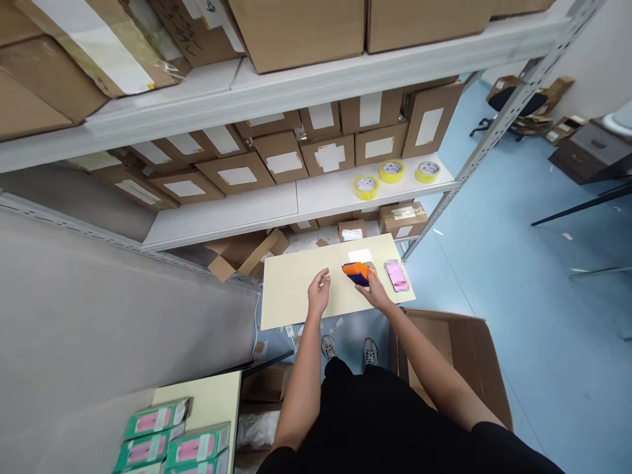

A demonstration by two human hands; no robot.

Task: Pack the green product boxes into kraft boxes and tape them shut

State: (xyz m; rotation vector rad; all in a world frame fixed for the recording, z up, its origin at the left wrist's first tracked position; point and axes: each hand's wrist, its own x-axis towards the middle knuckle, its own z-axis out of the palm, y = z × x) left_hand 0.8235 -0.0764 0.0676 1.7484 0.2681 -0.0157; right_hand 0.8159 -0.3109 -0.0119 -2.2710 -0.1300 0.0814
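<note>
An orange and dark blue tape dispenser (356, 271) with a roll of tape in it is in my right hand (376, 293), above the right half of the small pale yellow table (289, 289). My left hand (318, 291) is over the middle of that table, its fingers loosely bent and apart, with nothing visible in them. Behind the dispenser lies a white sheet of paper (360, 255). A pink flat item (397, 275), partly pixelated, rests to the right of my right hand.
Metal shelves with many cardboard boxes (284, 155) stand ahead. Three yellow tape rolls (366, 187) sit on the middle shelf (326, 197). A large open carton (474, 349) is on the floor at right. Green and pink packages (153, 421) lie on another table (212, 395) at lower left.
</note>
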